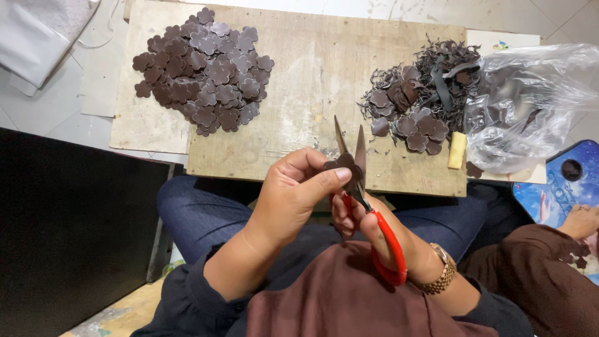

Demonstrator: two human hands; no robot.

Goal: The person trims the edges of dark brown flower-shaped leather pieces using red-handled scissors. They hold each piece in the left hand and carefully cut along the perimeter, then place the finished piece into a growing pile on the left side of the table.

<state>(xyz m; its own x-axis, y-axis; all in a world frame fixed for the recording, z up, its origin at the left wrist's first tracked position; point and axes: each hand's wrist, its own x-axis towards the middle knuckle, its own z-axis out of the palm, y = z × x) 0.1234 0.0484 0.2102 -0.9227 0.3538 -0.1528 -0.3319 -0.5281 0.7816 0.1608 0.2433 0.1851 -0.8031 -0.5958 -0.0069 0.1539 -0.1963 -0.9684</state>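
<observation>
My left hand pinches a small dark brown flower-shaped leather piece between thumb and fingers, held over my lap. My right hand grips red-handled scissors; their blades are parted around the piece and point away from me. A large heap of similar brown flower pieces lies at the far left of the wooden board. A smaller heap of pieces mixed with dark offcut strips lies at the board's right.
A clear plastic bag with dark scraps sits right of the board, a pale yellow block beside it. A black panel fills the left. At the right edge are a blue patterned object and another person's hand.
</observation>
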